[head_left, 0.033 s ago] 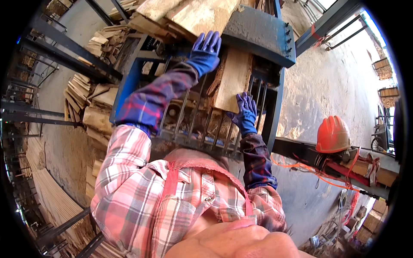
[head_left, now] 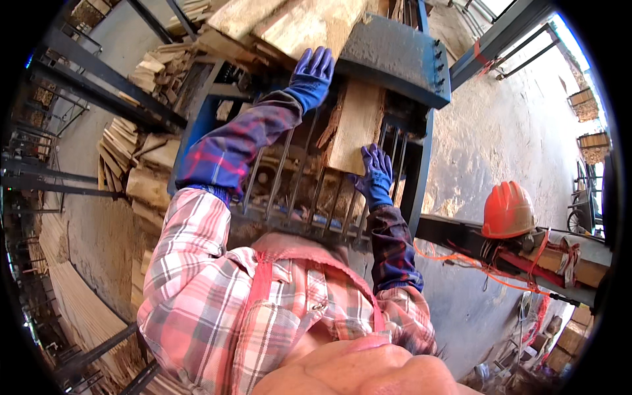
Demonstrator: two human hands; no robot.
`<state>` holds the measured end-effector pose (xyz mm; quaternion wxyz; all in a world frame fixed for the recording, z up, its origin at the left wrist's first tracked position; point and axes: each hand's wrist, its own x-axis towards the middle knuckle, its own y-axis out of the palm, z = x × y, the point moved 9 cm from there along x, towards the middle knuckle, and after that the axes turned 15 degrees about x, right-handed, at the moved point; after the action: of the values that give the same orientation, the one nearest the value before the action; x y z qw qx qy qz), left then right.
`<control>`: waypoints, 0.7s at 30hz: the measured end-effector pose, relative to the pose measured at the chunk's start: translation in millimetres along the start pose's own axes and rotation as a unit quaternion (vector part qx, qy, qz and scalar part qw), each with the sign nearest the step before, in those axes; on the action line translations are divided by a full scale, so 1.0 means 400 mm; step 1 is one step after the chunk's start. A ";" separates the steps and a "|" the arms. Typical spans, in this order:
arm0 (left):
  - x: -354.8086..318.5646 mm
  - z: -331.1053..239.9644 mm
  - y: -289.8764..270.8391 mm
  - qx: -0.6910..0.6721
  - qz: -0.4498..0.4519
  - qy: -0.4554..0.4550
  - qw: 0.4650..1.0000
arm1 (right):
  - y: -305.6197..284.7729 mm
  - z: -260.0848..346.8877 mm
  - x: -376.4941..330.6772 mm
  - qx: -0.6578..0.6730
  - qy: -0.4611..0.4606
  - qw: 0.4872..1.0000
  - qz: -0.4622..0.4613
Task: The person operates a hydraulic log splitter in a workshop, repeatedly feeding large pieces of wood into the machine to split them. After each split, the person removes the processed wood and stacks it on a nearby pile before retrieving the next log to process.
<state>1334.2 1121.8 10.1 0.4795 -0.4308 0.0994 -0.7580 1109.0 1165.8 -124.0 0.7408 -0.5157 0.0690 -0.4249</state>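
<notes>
While I am looking down through the head view, I am seeing both gloved hands up at a blue metal machine (head_left: 395,59) with a grate of slanted steel bars (head_left: 296,191). Left hand (head_left: 311,76), in a blue glove, is reaching high and lying flat against the pale timber (head_left: 296,26) stacked above the machine; fingers are spread and extended, so that grip is open, pressing rather than clasping. Right hand (head_left: 374,176), same kind of glove, is resting on the lower end of a rough wooden slab (head_left: 355,128) that is standing nearly upright in the machine's opening, under the dark top plate. Fingers are splayed on the slab's face and edge; I am reading this as an open grip steadying the wood, not a closed hold, though the thumb side is hidden.

Progress, as I am judging it: the slab is sitting partway in the opening, lower end still out over the bars, so feeding is looking underway and not finished. Split pieces (head_left: 131,151) are lying heaped to the left of the machine, suggesting a good deal is already processed. More timber is waiting on top, so plenty is remaining.

Off to the right, an orange hard hat (head_left: 507,209) is sitting on a dark beam (head_left: 461,234) with orange cord around it, well apart from both hands.
</notes>
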 end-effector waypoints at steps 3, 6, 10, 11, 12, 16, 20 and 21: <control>0.063 -0.012 0.144 0.074 0.039 0.050 0.995 | 0.007 -0.036 0.098 0.004 0.033 0.999 0.010; 0.089 -0.060 0.113 0.085 0.010 0.058 0.995 | 0.018 -0.097 0.202 0.047 0.078 0.994 0.062; 0.039 -0.125 -0.045 0.006 -0.029 -0.013 0.999 | 0.021 -0.054 0.289 0.700 0.257 0.664 -0.049; 0.042 -0.185 -0.165 -0.071 -0.055 -0.002 0.996 | -0.018 -0.126 0.308 0.477 0.085 0.872 -0.063; -0.008 -0.210 -0.215 -0.095 -0.069 0.000 0.993 | -0.003 -0.136 0.279 0.583 0.071 0.805 -0.085; -0.165 -0.268 -0.487 -0.473 0.017 0.141 0.869 | 0.066 -0.298 0.027 0.837 0.205 0.501 -0.084; -0.355 -0.049 -0.279 -0.503 0.082 -0.219 0.832 | 0.007 -0.064 -0.228 0.817 0.337 0.457 -0.098; -0.455 -0.114 -0.163 -0.609 0.219 -0.271 0.713 | 0.007 -0.037 -0.285 0.808 0.331 0.477 -0.102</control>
<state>1289.0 1291.6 -82.4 0.2728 -0.7828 0.4965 -0.2575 1030.9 1235.6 -171.3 0.7036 0.4862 -0.1182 -0.5045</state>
